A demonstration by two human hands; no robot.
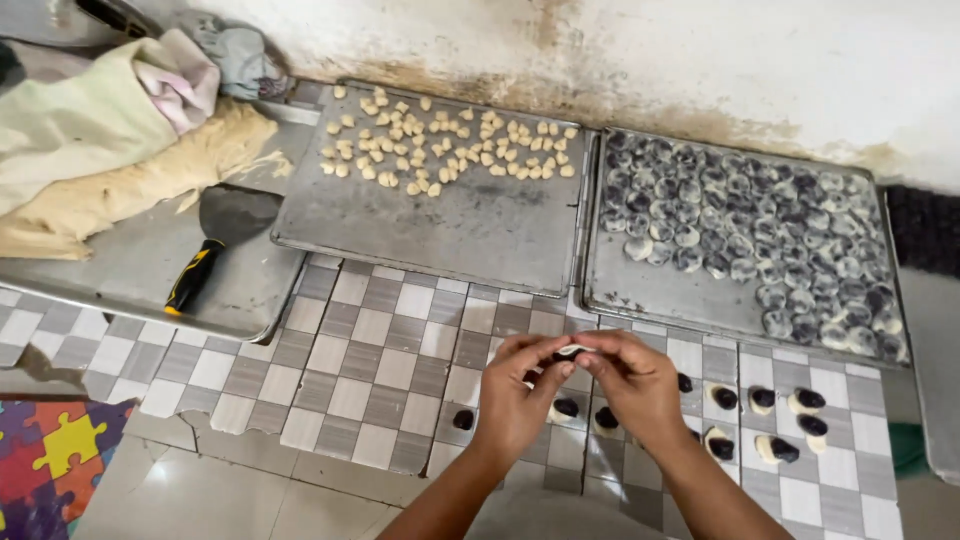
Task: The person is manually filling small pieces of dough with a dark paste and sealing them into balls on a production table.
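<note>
My left hand [518,388] and my right hand [634,378] meet over the checkered cloth [370,350], pinching one small pale dough piece [573,350] between their fingertips. Below and to the right of my hands lie several flat dough pieces with dark filling [790,425] on the cloth. A metal tray [470,225] at the back holds several small plain dough lumps [440,145]. To the right, another tray [650,290] is packed with several filled, closed dough balls [770,235].
At the left, a third tray [130,270] carries a large dough mass [140,175] under cloths and a scraper with a black and yellow handle [205,260]. A colourful puzzle mat [50,460] lies at the lower left. A stained wall runs behind.
</note>
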